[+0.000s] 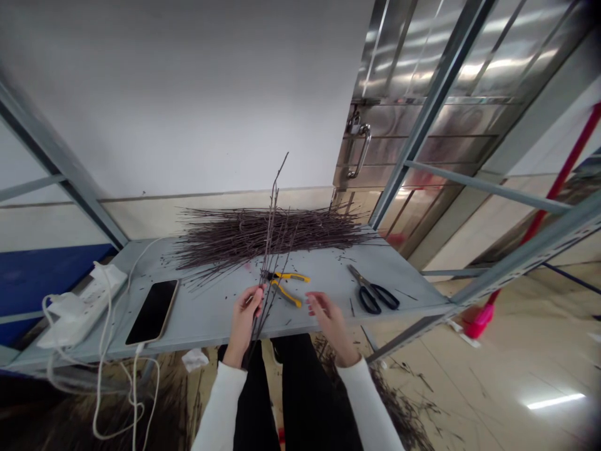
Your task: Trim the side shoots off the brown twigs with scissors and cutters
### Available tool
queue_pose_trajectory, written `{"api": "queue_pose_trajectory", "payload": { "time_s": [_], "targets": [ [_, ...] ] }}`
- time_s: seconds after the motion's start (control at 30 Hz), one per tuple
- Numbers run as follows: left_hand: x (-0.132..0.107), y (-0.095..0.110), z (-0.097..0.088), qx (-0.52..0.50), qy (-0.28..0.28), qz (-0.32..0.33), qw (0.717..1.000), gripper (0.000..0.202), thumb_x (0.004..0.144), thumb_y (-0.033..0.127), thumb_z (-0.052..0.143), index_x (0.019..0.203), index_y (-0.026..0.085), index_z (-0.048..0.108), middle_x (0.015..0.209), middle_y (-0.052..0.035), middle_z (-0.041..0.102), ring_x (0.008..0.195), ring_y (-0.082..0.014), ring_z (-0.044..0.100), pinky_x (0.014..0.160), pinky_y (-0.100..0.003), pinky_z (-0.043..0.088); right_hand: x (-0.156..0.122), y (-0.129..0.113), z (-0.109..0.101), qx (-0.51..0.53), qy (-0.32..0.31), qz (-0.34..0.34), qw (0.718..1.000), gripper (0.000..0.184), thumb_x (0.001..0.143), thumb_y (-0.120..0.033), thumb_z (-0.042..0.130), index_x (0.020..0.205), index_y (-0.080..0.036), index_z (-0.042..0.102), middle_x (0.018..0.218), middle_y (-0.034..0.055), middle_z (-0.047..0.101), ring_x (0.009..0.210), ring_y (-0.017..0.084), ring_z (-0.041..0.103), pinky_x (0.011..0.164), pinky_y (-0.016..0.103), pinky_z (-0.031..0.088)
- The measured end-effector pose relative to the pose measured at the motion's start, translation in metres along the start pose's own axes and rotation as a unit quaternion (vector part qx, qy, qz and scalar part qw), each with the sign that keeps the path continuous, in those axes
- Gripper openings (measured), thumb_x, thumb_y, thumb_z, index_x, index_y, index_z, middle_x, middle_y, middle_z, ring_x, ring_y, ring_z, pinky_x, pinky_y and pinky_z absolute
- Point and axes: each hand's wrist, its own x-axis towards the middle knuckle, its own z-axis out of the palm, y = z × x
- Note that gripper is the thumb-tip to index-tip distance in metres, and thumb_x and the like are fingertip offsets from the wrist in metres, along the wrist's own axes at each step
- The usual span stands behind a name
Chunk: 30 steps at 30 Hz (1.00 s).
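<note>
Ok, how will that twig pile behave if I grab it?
The pile of thin twigs is probably light, its stems being slender. Loose and crisscrossed, they will likely snag and spill. Twigs in the left hand stand unbent, so probably stiff.

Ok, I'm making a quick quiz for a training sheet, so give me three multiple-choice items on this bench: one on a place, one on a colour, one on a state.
1. Where do the scissors lie?
A) on the floor
B) on the metal shelf, right of the pliers
C) on the phone

2. What colour are the pliers' handles?
A) yellow
B) red
C) blue

3. How is the right hand?
A) gripping the scissors
B) open, holding nothing
C) clenched on twigs

Answers:
1: B, they rest on the shelf beside the pliers.
2: A, the yellow grips show plainly.
3: B, its fingers are spread, while the left hand holds the twigs.
</note>
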Motion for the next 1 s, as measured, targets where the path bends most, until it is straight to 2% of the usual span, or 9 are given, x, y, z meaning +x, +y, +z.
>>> {"api": "queue_pose_trajectory", "payload": {
  "time_s": [0.17, 0.23, 0.3, 0.43, 0.53, 0.6, 0.73, 0.83, 1.0],
  "targets": [
    [-0.005, 0.006, 0.0, 0.0, -0.001, 0.006, 1.0, 0.031, 0.063, 0.038, 0.079, 0.083, 0.015, 0.073, 0.05, 0.0073, 0.044, 0.044, -0.004, 0.03, 0.038, -0.015, 0.022, 0.005, 0.011, 0.071, 0.028, -0.015, 0.035, 0.999, 0.054, 0.068, -0.055, 0.064, 0.105, -0.015, 0.06, 0.091, 0.0089, 0.068, 0.073, 0.021, 0.063, 0.069, 0.036, 0.052],
    [-0.007, 0.009, -0.002, 0.001, -0.004, 0.008, 1.0, 0.033, 0.064, 0.039, 0.078, 0.084, 0.014, 0.073, 0.048, 0.0077, 0.041, 0.044, -0.0046, 0.031, 0.038, -0.015, 0.022, 0.01, 0.012, 0.086, 0.044, -0.021, 0.042, 0.998, 0.053, 0.066, -0.054, 0.066, 0.102, -0.015, 0.061, 0.088, 0.0071, 0.068, 0.074, 0.021, 0.062, 0.072, 0.036, 0.051],
    [-0.007, 0.011, -0.005, 0.003, -0.006, 0.009, 1.0, 0.034, 0.064, 0.04, 0.078, 0.084, 0.013, 0.073, 0.049, 0.0071, 0.043, 0.045, -0.0052, 0.033, 0.038, -0.016, 0.024, 0.015, 0.01, 0.093, 0.069, -0.044, 0.044, 0.996, 0.047, 0.063, -0.054, 0.067, 0.091, -0.016, 0.063, 0.08, 0.0044, 0.069, 0.073, 0.02, 0.063, 0.072, 0.035, 0.051],
    [-0.005, 0.012, -0.013, 0.014, 0.006, 0.014, 1.0, 0.03, 0.066, 0.04, 0.077, 0.082, 0.015, 0.071, 0.063, 0.0023, 0.059, 0.054, -0.0077, 0.049, 0.05, -0.018, 0.04, 0.014, 0.003, 0.092, 0.127, -0.097, 0.059, 0.985, 0.042, 0.063, -0.058, 0.067, 0.073, -0.017, 0.063, 0.058, 0.0007, 0.065, 0.055, 0.018, 0.061, 0.06, 0.033, 0.052],
    [-0.002, 0.011, -0.016, 0.019, 0.004, 0.009, 1.0, 0.03, 0.069, 0.043, 0.074, 0.081, 0.018, 0.064, 0.086, -0.0033, 0.069, 0.078, -0.0147, 0.063, 0.07, -0.024, 0.049, 0.008, -0.001, 0.087, 0.159, -0.111, 0.073, 0.978, 0.044, 0.062, -0.06, 0.068, 0.074, -0.018, 0.063, 0.056, 0.0002, 0.066, 0.049, 0.017, 0.06, 0.054, 0.032, 0.053],
    [0.0, 0.011, -0.016, 0.02, -0.014, -0.011, 1.0, 0.032, 0.071, 0.047, 0.071, 0.083, 0.02, 0.058, 0.094, -0.006, 0.07, 0.085, -0.02, 0.066, 0.075, -0.031, 0.051, 0.005, -0.003, 0.084, 0.171, -0.113, 0.076, 0.976, 0.043, 0.061, -0.058, 0.07, 0.076, -0.018, 0.063, 0.058, 0.0002, 0.067, 0.049, 0.017, 0.061, 0.054, 0.032, 0.053],
    [0.002, 0.01, -0.012, 0.028, -0.05, -0.054, 0.997, 0.039, 0.07, 0.055, 0.067, 0.085, 0.023, 0.049, 0.088, -0.008, 0.072, 0.077, -0.0256, 0.07, 0.07, -0.04, 0.054, 0.004, -0.006, 0.079, 0.179, -0.115, 0.071, 0.975, 0.042, 0.061, -0.057, 0.072, 0.075, -0.019, 0.062, 0.058, -0.0003, 0.067, 0.051, 0.017, 0.062, 0.054, 0.031, 0.054],
    [0.003, 0.009, -0.011, 0.037, -0.06, -0.061, 0.996, 0.041, 0.071, 0.055, 0.067, 0.087, 0.023, 0.047, 0.082, -0.0069, 0.073, 0.074, -0.0251, 0.071, 0.068, -0.038, 0.054, 0.005, -0.005, 0.077, 0.171, -0.113, 0.067, 0.977, 0.043, 0.061, -0.057, 0.071, 0.076, -0.019, 0.06, 0.059, -0.0002, 0.067, 0.051, 0.018, 0.063, 0.053, 0.031, 0.054],
    [0.004, 0.007, -0.015, 0.04, -0.045, -0.048, 0.997, 0.04, 0.074, 0.056, 0.063, 0.088, 0.025, 0.044, 0.072, -0.0024, 0.073, 0.067, -0.0211, 0.07, 0.063, -0.032, 0.053, 0.007, 0.005, 0.072, 0.124, -0.1, 0.061, 0.985, 0.045, 0.061, -0.061, 0.069, 0.073, -0.021, 0.054, 0.052, -0.0021, 0.064, 0.047, 0.019, 0.062, 0.05, 0.033, 0.054]
  ]
}}
